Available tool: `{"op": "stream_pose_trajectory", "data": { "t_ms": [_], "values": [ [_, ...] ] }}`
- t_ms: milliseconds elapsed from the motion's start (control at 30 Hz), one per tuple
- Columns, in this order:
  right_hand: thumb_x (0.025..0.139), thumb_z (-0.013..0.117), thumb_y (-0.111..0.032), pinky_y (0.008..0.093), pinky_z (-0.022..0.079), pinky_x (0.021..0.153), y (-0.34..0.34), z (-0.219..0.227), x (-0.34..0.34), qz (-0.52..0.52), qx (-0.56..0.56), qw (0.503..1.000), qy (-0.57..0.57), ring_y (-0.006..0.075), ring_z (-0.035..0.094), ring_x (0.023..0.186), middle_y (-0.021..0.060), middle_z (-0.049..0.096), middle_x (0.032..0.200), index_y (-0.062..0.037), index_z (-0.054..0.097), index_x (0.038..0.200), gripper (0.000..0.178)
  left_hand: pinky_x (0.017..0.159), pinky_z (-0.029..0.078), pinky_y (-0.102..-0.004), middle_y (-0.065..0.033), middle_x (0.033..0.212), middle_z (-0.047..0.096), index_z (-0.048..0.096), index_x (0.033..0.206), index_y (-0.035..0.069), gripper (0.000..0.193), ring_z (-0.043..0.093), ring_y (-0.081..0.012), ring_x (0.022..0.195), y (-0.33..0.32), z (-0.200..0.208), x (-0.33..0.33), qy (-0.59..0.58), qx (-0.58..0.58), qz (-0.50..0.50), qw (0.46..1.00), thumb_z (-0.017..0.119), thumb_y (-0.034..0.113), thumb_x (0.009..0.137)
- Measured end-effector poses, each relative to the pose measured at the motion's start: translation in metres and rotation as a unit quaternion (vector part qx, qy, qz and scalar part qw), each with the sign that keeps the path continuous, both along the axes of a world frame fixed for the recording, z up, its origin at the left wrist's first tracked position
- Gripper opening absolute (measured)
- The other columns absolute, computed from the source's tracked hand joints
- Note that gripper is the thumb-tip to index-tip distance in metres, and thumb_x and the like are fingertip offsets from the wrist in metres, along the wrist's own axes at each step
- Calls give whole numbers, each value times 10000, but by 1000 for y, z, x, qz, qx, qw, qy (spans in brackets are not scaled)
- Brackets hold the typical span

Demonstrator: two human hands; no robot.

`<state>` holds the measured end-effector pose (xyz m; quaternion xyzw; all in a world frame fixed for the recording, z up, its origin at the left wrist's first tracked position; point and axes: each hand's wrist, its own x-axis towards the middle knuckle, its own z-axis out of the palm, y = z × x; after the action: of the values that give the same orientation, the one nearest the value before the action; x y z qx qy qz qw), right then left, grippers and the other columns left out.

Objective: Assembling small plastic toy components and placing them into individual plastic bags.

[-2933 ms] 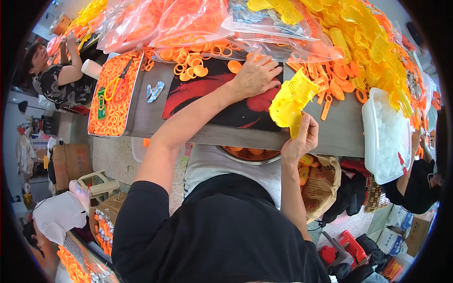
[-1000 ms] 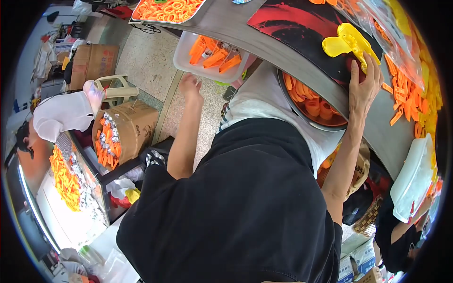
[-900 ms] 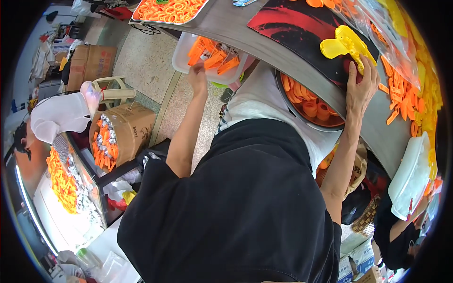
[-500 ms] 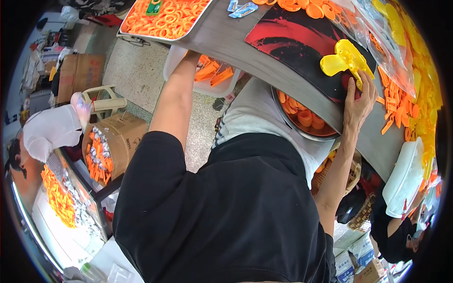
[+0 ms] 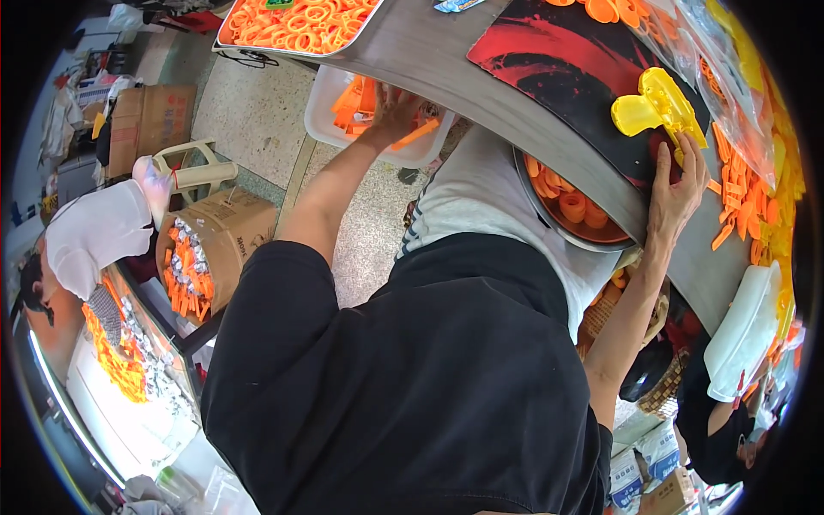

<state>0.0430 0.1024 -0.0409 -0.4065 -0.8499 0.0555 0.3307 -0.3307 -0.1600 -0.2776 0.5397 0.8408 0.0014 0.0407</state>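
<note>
My right hand [image 5: 675, 193] holds the edge of a yellow plastic piece [image 5: 659, 105] with a rounded knob at one end, its fingers and thumb closed on it. The piece rests on a black and red mat [image 5: 549, 64] on the grey table. Below the table's near edge, my left hand [image 5: 395, 116] is in a white plastic bin [image 5: 324, 118] among flat orange pieces [image 5: 352, 103]. Its fingers look spread over the pieces, though the tips are partly hidden in shadow. One long orange piece [image 5: 415, 135] lies beside this hand.
A tray of orange rings [image 5: 300, 26] stands at the far left of the table. A metal bowl of orange parts [image 5: 571, 202] sits under the table edge by my lap. Orange strips [image 5: 742, 193] and a white tub [image 5: 745, 330] are at right. A co-worker [image 5: 99, 227] sits at left.
My left hand has moved right within the bin, away from its left side, and more of it shows. The view has shifted slightly. My right hand still grips the yellow piece on the mat.
</note>
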Motion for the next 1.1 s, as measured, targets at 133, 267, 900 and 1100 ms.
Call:
{"op": "stream_pose_trajectory", "data": {
  "t_ms": [133, 267, 900, 1100],
  "values": [
    [967, 683, -285, 407, 392, 1117, 0, -1, 2, 8, -4, 1000, -11, 294, 534, 1282, 105, 620, 1356, -92, 669, 1284, 371, 1173, 38, -743, -107, 1674, 130, 266, 1594, 280, 861, 66, -426, 1534, -26, 10, 6, 27, -106, -85, 990, 711, 386, 864],
    [968, 681, -289, 405, 390, 1117, 3, -5, 3, 16, -11, 1000, -1, 291, 532, 1290, 109, 622, 1352, -96, 678, 1276, 363, 1214, 64, -676, -129, 1649, 211, 369, 1558, 231, 820, 122, -427, 1527, -45, 53, -1, -106, -140, -160, 971, 761, 299, 841],
    [963, 692, -254, 397, 402, 1108, -1, 2, -21, 83, -30, 994, 66, 286, 545, 1272, 109, 637, 1329, -84, 693, 1240, 325, 902, 531, -449, -201, 1167, 688, 608, 1336, 175, 605, 649, -342, 1082, -93, -84, -212, -9, 103, 174, 979, 724, 483, 829],
    [961, 694, -261, 395, 397, 1112, 0, 0, 9, 9, -27, 999, 23, 287, 540, 1279, 109, 638, 1329, -86, 692, 1245, 334, 882, 521, -324, -184, 1222, 658, 743, 1084, 84, 272, 666, -261, 1020, -55, 67, -60, -296, 263, 239, 887, 800, 121, 820]
  ]
}}
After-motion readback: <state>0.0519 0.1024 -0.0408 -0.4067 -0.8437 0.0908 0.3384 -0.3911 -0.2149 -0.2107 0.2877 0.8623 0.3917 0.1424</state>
